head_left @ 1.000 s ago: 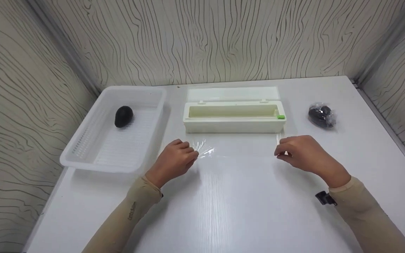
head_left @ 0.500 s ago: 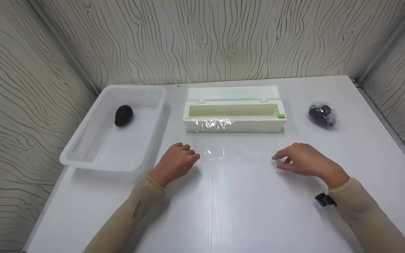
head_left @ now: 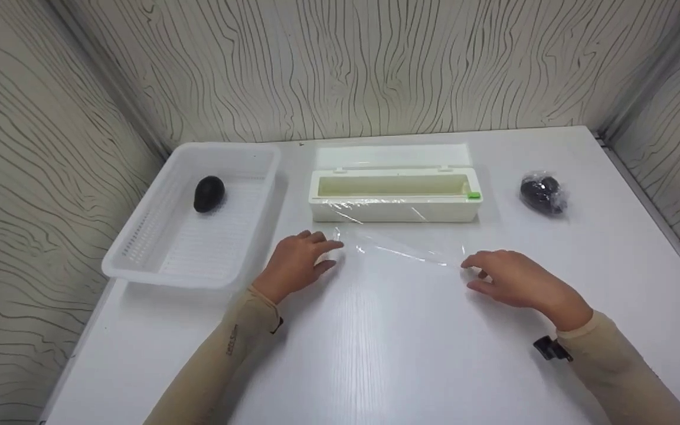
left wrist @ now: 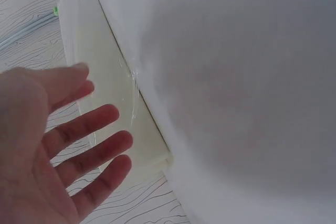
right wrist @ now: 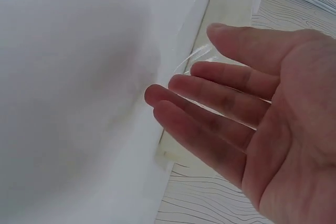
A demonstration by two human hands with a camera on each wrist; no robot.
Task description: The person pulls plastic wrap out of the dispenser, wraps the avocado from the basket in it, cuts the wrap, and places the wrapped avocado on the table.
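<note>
A clear sheet of cling film (head_left: 399, 251) lies on the table, its edge running between the two hands and its far part lying up against the front of a cream cling film dispenser box (head_left: 396, 211). My left hand (head_left: 298, 262) is at the film's left end, fingers extended and thumb apart. At the right end is my right hand (head_left: 508, 277), fingers loosely bent, fingertips right by the film's corner. Both wrist views show spread fingers and no object gripped in either palm. The box's lid (head_left: 393, 156) is folded back, and a green slider (head_left: 474, 195) sits at its right end.
To the left stands a white plastic basket (head_left: 166, 278) with a dark avocado (head_left: 209, 193) in it. Another dark avocado (head_left: 542, 193), wrapped in film, lies right of the box. Patterned wall panels (head_left: 363, 71) border the table's back and sides.
Both hands pinched the film a second ago; their fingers have since loosened and let it go. The film has dropped onto the table and the box front. The left fingers have spread.
</note>
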